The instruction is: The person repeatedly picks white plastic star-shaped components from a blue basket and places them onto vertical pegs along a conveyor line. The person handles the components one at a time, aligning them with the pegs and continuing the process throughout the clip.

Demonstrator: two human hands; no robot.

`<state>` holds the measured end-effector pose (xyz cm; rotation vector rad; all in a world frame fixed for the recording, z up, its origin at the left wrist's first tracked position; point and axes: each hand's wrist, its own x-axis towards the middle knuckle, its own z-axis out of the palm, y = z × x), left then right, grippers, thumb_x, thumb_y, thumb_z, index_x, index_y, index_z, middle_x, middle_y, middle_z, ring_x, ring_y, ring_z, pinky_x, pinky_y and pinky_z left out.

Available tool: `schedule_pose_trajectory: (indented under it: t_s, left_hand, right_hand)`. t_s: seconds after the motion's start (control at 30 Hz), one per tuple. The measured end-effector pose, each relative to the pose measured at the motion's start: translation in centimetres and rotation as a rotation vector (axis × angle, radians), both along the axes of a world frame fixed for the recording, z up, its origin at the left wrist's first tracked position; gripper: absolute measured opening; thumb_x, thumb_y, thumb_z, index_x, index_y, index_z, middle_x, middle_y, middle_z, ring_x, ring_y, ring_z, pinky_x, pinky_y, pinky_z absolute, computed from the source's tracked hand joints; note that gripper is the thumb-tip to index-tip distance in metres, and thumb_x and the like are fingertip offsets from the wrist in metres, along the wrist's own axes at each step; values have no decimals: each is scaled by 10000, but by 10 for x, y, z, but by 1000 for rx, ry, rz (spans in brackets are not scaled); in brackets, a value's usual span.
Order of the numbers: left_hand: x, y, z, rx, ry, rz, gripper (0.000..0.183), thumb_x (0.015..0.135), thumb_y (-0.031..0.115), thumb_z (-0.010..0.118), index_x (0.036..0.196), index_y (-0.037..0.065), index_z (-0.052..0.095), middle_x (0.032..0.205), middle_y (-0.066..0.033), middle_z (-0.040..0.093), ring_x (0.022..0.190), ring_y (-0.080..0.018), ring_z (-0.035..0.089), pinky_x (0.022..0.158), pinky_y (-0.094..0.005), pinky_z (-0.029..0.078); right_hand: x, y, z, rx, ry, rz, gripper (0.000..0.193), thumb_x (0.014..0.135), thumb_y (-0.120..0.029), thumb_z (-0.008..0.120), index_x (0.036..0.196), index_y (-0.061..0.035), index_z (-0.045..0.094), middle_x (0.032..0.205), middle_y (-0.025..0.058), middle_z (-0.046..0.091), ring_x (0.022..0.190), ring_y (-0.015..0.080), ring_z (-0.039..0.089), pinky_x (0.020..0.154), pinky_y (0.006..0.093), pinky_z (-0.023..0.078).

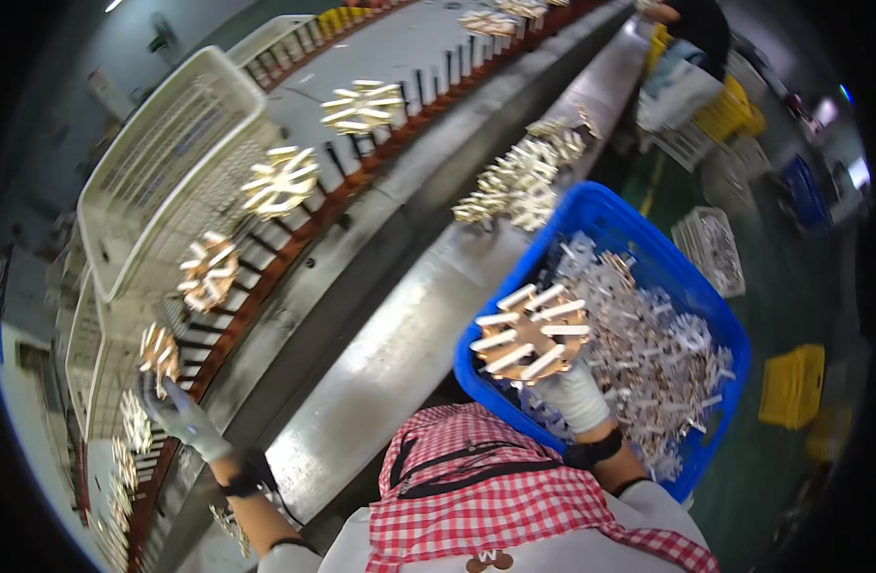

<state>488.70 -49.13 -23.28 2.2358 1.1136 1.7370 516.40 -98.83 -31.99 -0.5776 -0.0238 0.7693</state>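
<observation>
My right hand (573,399), in a white glove, grips a round copper-coloured piece with white bars (531,334) by its lower edge, above the near side of a blue basket (734,382). Similar small pieces (648,344) are heaped in that basket. At the far left, my gloved left hand (188,418) closes on the lower part of another round copper-coloured piece (159,350) at the row of dark pegs (204,329). Its fingertips are partly hidden and blurred. Further round pieces (209,272) sit on the pegs along the curved brown rail (275,267).
A metal ledge (361,392) runs diagonally before me, with a pile of barred pieces (524,177) on it. White crates (175,162) stand beyond the rail. Another person (700,38) is at the far right end, near yellow crates (791,387) on the green floor.
</observation>
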Motion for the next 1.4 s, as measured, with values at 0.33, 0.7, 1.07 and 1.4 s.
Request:
schedule_pose_trajectory:
  t_s: [0.33,0.7,1.07,1.4]
  left_hand:
    - [117,-212,-143,-253,585,-1432,477,929,308,628,1320,48,547,1309,-159,583,1227,-323,555,1058,-468,414]
    - [184,-203,-90,-1285,396,-1339,714,857,568,660,1337,59,517,1246,-142,615,965,-194,672,839,-332,554]
    - [358,-85,-121,-853,333,-1327,430,948,327,579,1351,185,539,1410,-42,515,1273,-246,486,1063,-451,374]
    - [531,-17,-149,285,681,-536,401,923,437,544,1301,306,575,1421,3,516,1321,-229,456,1076,-541,339]
  right_hand:
    - [-45,81,11,167,-19,249,470,897,-123,685,1321,-29,506,1257,93,611,1168,201,579,1019,352,442]
    - [97,-105,-181,-1718,-819,363,479,907,-381,536,1263,-63,575,1311,206,574,1178,386,566,996,476,434]
    - [96,-100,-254,-1844,-537,452,540,703,-372,719,1104,-17,648,1092,245,668,1039,396,636,903,439,495]
    - [95,-107,-155,-1543,-446,-40,603,711,-162,757,1226,83,563,1089,190,673,972,262,642,850,343,503]
